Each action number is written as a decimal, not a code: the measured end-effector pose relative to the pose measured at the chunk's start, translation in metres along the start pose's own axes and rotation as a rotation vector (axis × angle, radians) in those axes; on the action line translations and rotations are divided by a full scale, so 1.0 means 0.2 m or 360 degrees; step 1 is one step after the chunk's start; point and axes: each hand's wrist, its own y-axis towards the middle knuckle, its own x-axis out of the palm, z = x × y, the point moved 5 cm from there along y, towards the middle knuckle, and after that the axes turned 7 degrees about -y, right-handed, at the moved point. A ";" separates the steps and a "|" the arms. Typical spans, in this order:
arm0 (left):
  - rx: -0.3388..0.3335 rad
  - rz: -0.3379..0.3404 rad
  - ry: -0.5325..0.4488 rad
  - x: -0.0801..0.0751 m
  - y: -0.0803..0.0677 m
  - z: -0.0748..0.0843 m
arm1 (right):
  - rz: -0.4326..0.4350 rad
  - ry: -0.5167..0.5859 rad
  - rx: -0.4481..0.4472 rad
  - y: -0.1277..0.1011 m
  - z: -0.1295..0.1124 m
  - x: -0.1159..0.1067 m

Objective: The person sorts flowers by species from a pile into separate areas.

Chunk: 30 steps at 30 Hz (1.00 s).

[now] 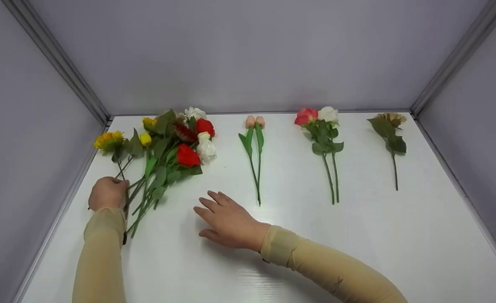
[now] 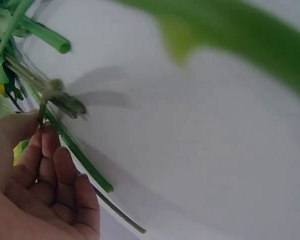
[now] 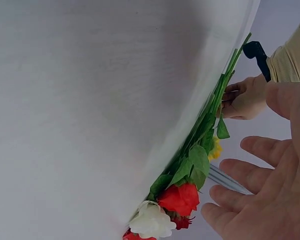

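At the left of the table, my left hand point(image 1: 108, 193) pinches a thin brownish flower stem point(image 2: 42, 111) between thumb and forefinger, its other fingers loosely curled. The stem of a yellow sunflower point(image 1: 110, 141) runs down to these fingertips in the head view. Just right of that hand lies a loose heap of artificial flowers point(image 1: 160, 176), with red and white blooms, a yellow tulip point(image 1: 145, 139) and overlapping green stems. My right hand point(image 1: 231, 221) is over the middle of the table, palm down, fingers spread and holding nothing, to the right of the heap's stem ends.
Two pink tulips point(image 1: 254, 123) lie side by side beyond the right hand. Further right are a pink rose and a white rose point(image 1: 328, 114) with crossed leaves, then a single brownish-yellow sunflower point(image 1: 389, 120). Grey panels point(image 1: 256, 54) wall the white table point(image 1: 370, 235) at the back and sides.
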 end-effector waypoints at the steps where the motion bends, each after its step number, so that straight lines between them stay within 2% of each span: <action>1: -0.0010 -0.0002 -0.0010 -0.01 0.00 0.00 | -0.0006 0.0006 0.0003 0.00 0.00 0.00; 4: -0.0060 -0.0016 -0.0100 -0.03 -0.01 0.01 | -0.0018 0.0011 0.0010 0.00 0.01 0.01; 8: -0.0121 0.0003 -0.0310 -0.05 -0.02 0.01 | 0.0001 0.0017 0.0017 -0.01 0.04 0.02; 14: -0.0118 0.0088 -0.0470 -0.08 -0.02 0.04 | 0.0000 0.0055 0.0043 -0.02 0.09 0.02; 18: -0.0110 0.0070 -0.0622 -0.05 -0.01 0.09 | 0.0016 0.0079 0.0066 -0.04 0.14 0.00; 23: -0.0068 -0.0058 -0.0926 0.03 -0.05 0.25 | 0.0057 0.0208 0.0160 -0.09 0.27 -0.03; 26: 0.0014 -0.0154 -0.0949 0.08 -0.11 0.37 | 0.0139 0.0328 0.0297 -0.14 0.39 -0.06; 30: 0.0145 -0.0263 -0.0942 0.18 -0.20 0.56 | 0.0328 0.0531 0.0531 -0.22 0.56 -0.12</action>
